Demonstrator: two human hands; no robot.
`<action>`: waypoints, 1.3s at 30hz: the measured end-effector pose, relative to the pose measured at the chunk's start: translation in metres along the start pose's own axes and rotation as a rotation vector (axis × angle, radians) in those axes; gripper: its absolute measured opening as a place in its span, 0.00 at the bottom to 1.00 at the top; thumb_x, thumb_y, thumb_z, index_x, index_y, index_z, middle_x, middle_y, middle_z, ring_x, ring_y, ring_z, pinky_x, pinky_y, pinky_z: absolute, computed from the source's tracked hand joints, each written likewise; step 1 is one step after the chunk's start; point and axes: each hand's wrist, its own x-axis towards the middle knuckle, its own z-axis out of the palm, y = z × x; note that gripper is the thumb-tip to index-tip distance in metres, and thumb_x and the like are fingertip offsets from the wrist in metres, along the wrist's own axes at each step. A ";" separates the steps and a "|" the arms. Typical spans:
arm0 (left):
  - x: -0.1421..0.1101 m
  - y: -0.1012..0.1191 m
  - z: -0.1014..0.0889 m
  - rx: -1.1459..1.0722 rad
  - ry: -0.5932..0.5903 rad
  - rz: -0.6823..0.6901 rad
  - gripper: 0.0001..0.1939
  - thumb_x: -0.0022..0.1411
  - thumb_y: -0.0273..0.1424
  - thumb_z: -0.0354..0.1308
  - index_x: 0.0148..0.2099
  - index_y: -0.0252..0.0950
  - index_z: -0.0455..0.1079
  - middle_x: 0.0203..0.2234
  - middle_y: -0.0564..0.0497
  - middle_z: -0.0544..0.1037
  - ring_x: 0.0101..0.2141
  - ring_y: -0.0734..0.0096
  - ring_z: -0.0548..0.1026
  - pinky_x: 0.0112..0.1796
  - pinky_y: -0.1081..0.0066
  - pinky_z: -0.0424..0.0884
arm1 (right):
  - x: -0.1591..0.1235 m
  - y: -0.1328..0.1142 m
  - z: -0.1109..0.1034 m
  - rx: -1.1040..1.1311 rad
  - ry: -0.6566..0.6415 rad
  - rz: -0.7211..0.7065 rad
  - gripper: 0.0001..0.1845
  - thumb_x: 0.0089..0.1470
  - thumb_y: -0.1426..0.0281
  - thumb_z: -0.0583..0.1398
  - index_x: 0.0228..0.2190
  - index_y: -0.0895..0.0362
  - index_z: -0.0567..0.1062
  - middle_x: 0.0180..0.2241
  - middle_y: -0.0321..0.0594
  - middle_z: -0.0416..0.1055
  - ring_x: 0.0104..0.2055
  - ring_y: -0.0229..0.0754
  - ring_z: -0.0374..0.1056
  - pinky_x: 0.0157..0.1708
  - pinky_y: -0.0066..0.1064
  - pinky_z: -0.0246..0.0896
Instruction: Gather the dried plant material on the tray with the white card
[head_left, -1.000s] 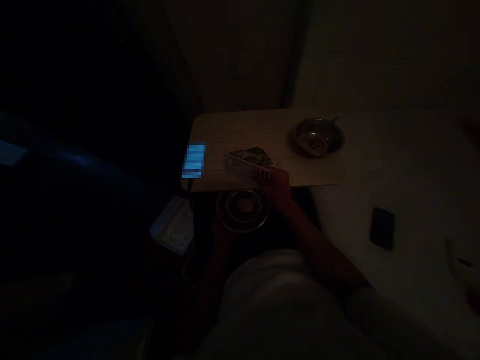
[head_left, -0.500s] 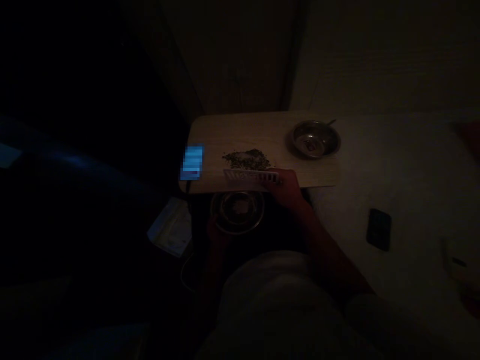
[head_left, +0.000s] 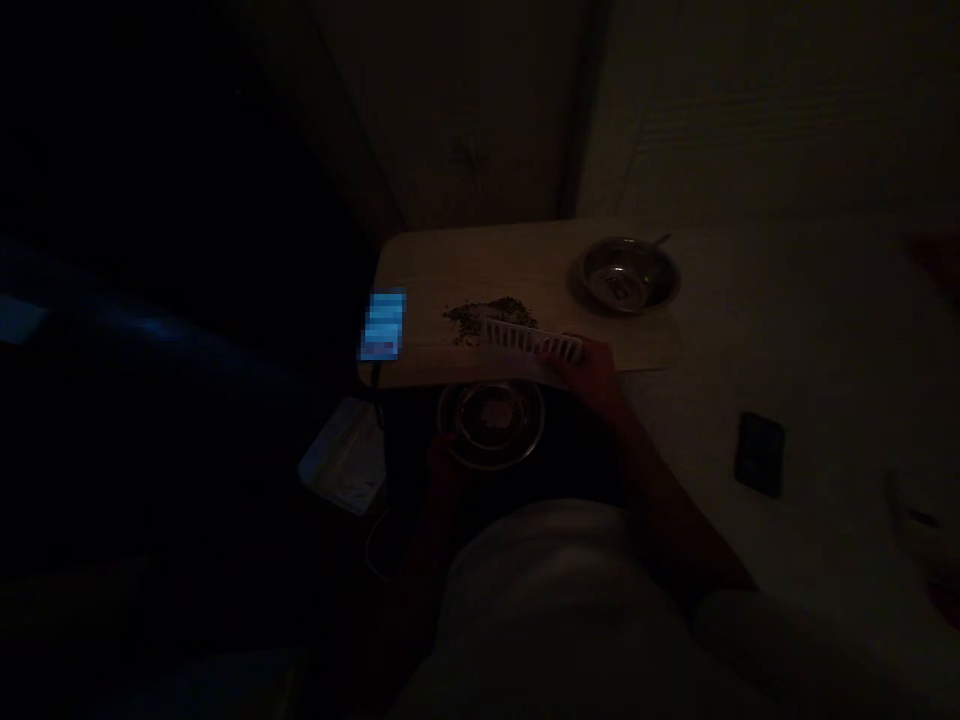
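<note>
Gripping a white slotted plastic strip (head_left: 532, 343), the right hand (head_left: 589, 368) lies closed beside crumbled green herbs (head_left: 487, 318); the left hand (head_left: 446, 462), too dark to tell, meets a round steel bowl (head_left: 491, 462).

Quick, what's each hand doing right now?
Left hand: appears closed on the rim of a metal bowl, though it's dark.
Right hand: closed, holding a white plastic comb.

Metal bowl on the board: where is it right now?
In the head view, the metal bowl sits at the far right end of the board, right of the green pile and beyond the right hand.
</note>
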 end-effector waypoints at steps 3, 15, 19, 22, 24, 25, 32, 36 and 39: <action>0.001 -0.001 0.000 0.038 0.051 -0.045 0.13 0.46 0.26 0.57 0.37 0.38 0.77 0.32 0.48 0.82 0.45 0.51 0.76 0.48 0.55 0.72 | 0.005 0.001 0.005 -0.037 0.083 -0.014 0.14 0.48 0.60 0.64 0.30 0.58 0.79 0.26 0.37 0.76 0.27 0.40 0.68 0.27 0.29 0.60; -0.005 0.000 0.009 0.099 0.115 -0.084 0.09 0.45 0.27 0.59 0.33 0.36 0.75 0.28 0.49 0.81 0.39 0.55 0.78 0.43 0.59 0.73 | 0.007 -0.007 0.005 -0.164 0.170 -0.122 0.12 0.54 0.61 0.60 0.32 0.56 0.79 0.28 0.39 0.76 0.29 0.41 0.70 0.31 0.31 0.61; -0.008 0.002 0.011 0.100 0.075 -0.130 0.12 0.45 0.28 0.59 0.35 0.36 0.76 0.31 0.48 0.81 0.39 0.55 0.78 0.43 0.58 0.74 | 0.007 -0.009 0.006 -0.138 0.130 -0.128 0.11 0.54 0.62 0.61 0.32 0.57 0.79 0.27 0.38 0.75 0.28 0.41 0.69 0.30 0.30 0.60; -0.008 0.002 0.011 0.101 0.064 -0.121 0.12 0.45 0.28 0.59 0.35 0.36 0.76 0.30 0.48 0.81 0.39 0.55 0.78 0.42 0.58 0.74 | 0.007 -0.010 0.007 -0.132 0.150 -0.126 0.12 0.53 0.61 0.61 0.33 0.56 0.79 0.28 0.38 0.76 0.29 0.41 0.69 0.30 0.31 0.60; -0.008 0.002 0.011 0.100 0.068 -0.102 0.11 0.45 0.28 0.59 0.35 0.37 0.76 0.29 0.49 0.81 0.39 0.55 0.78 0.42 0.59 0.74 | 0.006 -0.009 0.006 -0.124 0.154 -0.120 0.12 0.53 0.60 0.61 0.33 0.56 0.79 0.28 0.38 0.76 0.29 0.41 0.69 0.30 0.31 0.61; -0.007 0.002 0.010 0.096 0.068 -0.093 0.11 0.45 0.27 0.59 0.35 0.37 0.76 0.29 0.49 0.81 0.40 0.55 0.78 0.43 0.59 0.74 | 0.006 -0.009 0.005 -0.114 0.154 -0.116 0.13 0.53 0.60 0.61 0.33 0.56 0.79 0.28 0.38 0.76 0.29 0.41 0.69 0.30 0.31 0.61; -0.002 0.000 0.006 0.109 0.105 -0.098 0.07 0.47 0.28 0.59 0.32 0.38 0.75 0.27 0.50 0.80 0.41 0.53 0.78 0.43 0.58 0.74 | 0.003 -0.012 0.005 -0.072 0.127 -0.101 0.12 0.51 0.60 0.62 0.28 0.56 0.78 0.23 0.35 0.72 0.24 0.38 0.65 0.26 0.29 0.56; -0.001 -0.001 0.006 0.117 0.118 -0.088 0.09 0.46 0.29 0.60 0.34 0.38 0.75 0.28 0.50 0.81 0.42 0.54 0.77 0.45 0.58 0.73 | 0.000 -0.016 0.006 -0.066 0.082 -0.113 0.12 0.50 0.60 0.63 0.28 0.57 0.78 0.22 0.34 0.71 0.24 0.37 0.64 0.26 0.28 0.56; -0.002 -0.001 0.006 0.109 0.094 -0.084 0.13 0.46 0.30 0.60 0.37 0.36 0.76 0.32 0.49 0.81 0.42 0.55 0.77 0.45 0.59 0.72 | -0.002 -0.018 0.006 -0.044 0.030 -0.091 0.13 0.49 0.60 0.64 0.29 0.58 0.79 0.24 0.35 0.73 0.25 0.37 0.65 0.26 0.28 0.58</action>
